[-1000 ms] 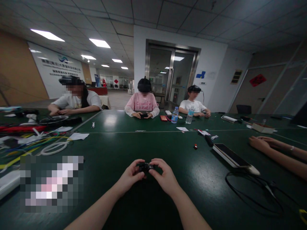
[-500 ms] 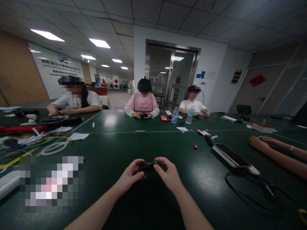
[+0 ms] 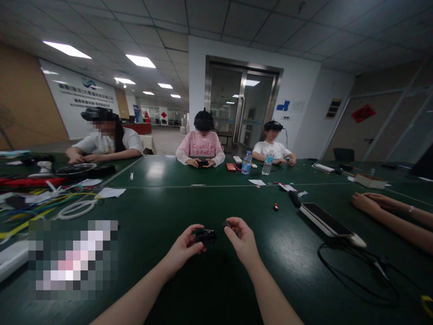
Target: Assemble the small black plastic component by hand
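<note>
Near the middle of the dark green table (image 3: pixel 162 212), my left hand (image 3: pixel 186 246) grips a small black cylindrical object (image 3: pixel 207 234) between thumb and fingers, its free end pointing right. My right hand (image 3: pixel 241 237) is a short way to the right, apart from that object. Between its thumb and forefinger it pinches a small dark piece (image 3: pixel 227 224), too small to identify. Both hands are above the tabletop.
Cables (image 3: pixel 76 209) and a blurred-out item (image 3: pixel 74 259) lie left. To the right are a phone on a white device (image 3: pixel 326 219), a black cable (image 3: pixel 358 253) and another person's hands (image 3: pixel 368 203). Two bottles (image 3: pixel 246 162) and three seated people are across the table.
My right hand has moved right and slightly up with the small dark piece, away from the black object. My left hand has stayed in place.
</note>
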`<state>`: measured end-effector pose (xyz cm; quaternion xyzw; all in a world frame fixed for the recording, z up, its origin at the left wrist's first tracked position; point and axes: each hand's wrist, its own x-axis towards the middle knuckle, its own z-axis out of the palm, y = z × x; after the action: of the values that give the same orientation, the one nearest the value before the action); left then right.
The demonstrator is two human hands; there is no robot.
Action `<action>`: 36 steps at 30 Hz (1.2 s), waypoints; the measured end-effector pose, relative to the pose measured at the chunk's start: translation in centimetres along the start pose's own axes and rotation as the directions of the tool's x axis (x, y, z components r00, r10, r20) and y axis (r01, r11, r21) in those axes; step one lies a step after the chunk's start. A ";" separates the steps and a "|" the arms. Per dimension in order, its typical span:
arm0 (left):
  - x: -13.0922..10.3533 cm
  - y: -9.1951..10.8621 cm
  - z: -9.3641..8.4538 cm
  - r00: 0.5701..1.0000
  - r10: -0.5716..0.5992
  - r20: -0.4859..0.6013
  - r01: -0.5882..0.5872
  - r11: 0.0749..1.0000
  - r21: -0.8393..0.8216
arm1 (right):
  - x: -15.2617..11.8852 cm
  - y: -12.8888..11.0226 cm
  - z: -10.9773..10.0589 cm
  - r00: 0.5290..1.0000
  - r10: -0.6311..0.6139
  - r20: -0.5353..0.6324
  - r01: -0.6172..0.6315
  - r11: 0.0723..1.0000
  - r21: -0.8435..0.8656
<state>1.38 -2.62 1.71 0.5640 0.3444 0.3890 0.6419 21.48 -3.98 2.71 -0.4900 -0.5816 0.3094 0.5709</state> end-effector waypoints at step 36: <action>0.1 -0.3 0.0 1.000 0.025 0.006 -0.024 0.999 -0.035 | -0.9 -1.3 1.5 0.983 -0.006 0.185 0.015 0.999 -0.049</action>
<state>1.51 -2.52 1.46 0.5582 0.3284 0.4009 0.6479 19.67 -4.97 3.31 -0.4702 -0.6422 0.3359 0.5036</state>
